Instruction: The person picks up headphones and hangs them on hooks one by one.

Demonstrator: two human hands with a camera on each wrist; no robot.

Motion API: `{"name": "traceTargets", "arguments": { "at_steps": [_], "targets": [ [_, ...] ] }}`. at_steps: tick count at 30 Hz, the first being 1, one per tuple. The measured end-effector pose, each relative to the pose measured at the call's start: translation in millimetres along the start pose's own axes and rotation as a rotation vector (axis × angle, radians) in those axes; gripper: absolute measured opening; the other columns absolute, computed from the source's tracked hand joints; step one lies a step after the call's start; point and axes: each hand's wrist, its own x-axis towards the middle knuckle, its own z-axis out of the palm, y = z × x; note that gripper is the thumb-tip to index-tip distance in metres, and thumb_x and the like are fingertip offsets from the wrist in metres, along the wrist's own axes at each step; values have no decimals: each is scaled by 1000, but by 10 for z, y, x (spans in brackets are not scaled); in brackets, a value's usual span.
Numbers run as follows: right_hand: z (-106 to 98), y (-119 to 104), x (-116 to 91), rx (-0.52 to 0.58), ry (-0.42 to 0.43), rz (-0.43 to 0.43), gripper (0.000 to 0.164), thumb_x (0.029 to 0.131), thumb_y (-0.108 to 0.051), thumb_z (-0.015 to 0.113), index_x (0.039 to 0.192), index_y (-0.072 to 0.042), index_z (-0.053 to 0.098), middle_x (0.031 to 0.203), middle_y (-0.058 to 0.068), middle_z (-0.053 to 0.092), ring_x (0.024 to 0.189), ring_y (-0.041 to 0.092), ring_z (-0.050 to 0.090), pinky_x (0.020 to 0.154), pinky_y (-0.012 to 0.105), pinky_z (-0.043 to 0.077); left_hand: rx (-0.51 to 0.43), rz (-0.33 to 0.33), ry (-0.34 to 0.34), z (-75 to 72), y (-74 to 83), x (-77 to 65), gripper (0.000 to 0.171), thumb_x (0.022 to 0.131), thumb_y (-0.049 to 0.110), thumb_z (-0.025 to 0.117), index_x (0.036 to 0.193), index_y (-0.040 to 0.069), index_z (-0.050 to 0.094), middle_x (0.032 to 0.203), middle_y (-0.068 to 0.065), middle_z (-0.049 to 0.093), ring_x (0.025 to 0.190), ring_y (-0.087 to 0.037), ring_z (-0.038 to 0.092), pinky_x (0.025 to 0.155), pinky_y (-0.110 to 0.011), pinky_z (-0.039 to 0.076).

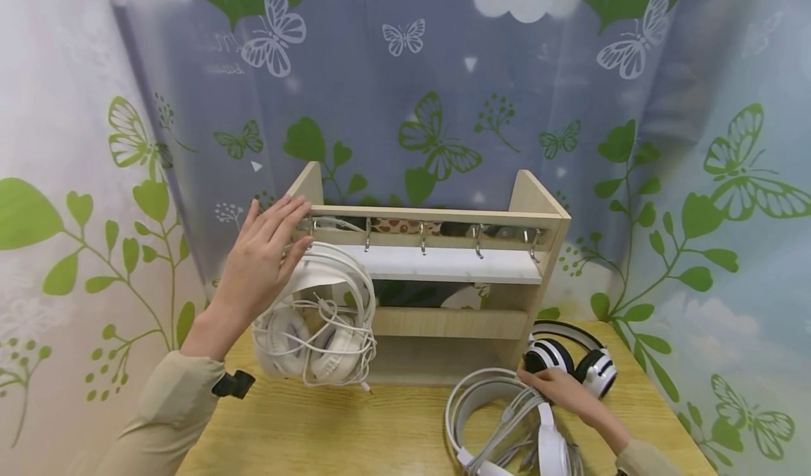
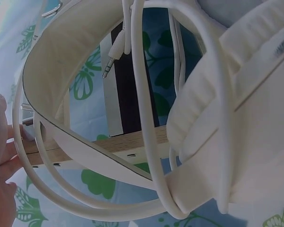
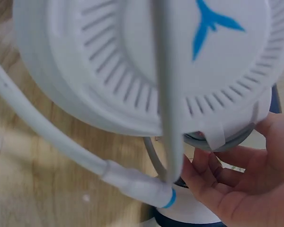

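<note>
While the left hand (image 1: pixel 266 258), left of centre in the frame, lays its extended fingers against the upper left end of the wooden rack (image 1: pixel 443 324), the cable-wrapped headphones (image 1: pixel 338 355) hang just below and to the right of it. Toward the lower right, the right hand (image 1: pixel 564 390) pinches the headband of a second white pair (image 1: pixel 552 449), which reaches left and down from its fingertips, with black-and-white headphones (image 1: pixel 597 372) just behind on the surface (image 1: pixel 393 430).

The yellow wood-grain desk (image 1: pixel 380 437) carries a pale wooden rack (image 1: pixel 443 322) with silver metal hooks (image 1: pixel 423 240) toward its far edge, black-and-white over-ear headphones (image 1: pixel 598 373) near its far right corner, and, nearer, white over-ear headphones (image 1: pixel 552 451) with bundled pale cable (image 1: pixel 509 420).
</note>
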Motion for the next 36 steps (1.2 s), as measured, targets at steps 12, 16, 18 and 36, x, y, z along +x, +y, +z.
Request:
{"name": "traceTargets", "arguments": {
  "at_steps": [12, 16, 18, 36],
  "targets": [
    [-46, -77, -49, 25, -61, -60, 42, 107, -36, 49, 102, 1, 68, 80, 0, 52, 77, 16, 48, 66, 33, 37, -3, 3, -5, 7, -5, -9, 61, 109, 48, 36, 147, 2, 51, 150, -16, 52, 142, -36, 44, 127, -51, 11],
    [-35, -83, -62, 33, -54, -49, 41, 107, -38, 49, 90, -3, 63, 74, 0, 46, 73, 15, 45, 64, 31, 36, 0, 4, -8, 6, -3, -10, 61, 109, 47, 36, 147, 2, 51, 150, -16, 52, 142, -36, 44, 127, -51, 12],
    [-42, -75, -64, 42, -56, -46, 43, 107, -40, 48, 91, -3, 64, 76, 0, 52, 73, 15, 47, 64, 30, 37, 2, 5, -10, 4, 1, -9, 61, 109, 47, 37, 147, 2, 51, 150, -17, 52, 142, -36, 44, 127, -51, 12],
    [-146, -164, -124, 348, -269, -171, 48, 109, -29, 49, 132, 12, 57, 112, 23, 72, 96, 38, 71, 83, 49, 61, 10, -6, -17, -1, -2, -1, 65, 109, 51, 31, 148, 2, 50, 150, -17, 51, 142, -36, 43, 128, -50, 11]
  ]
}}
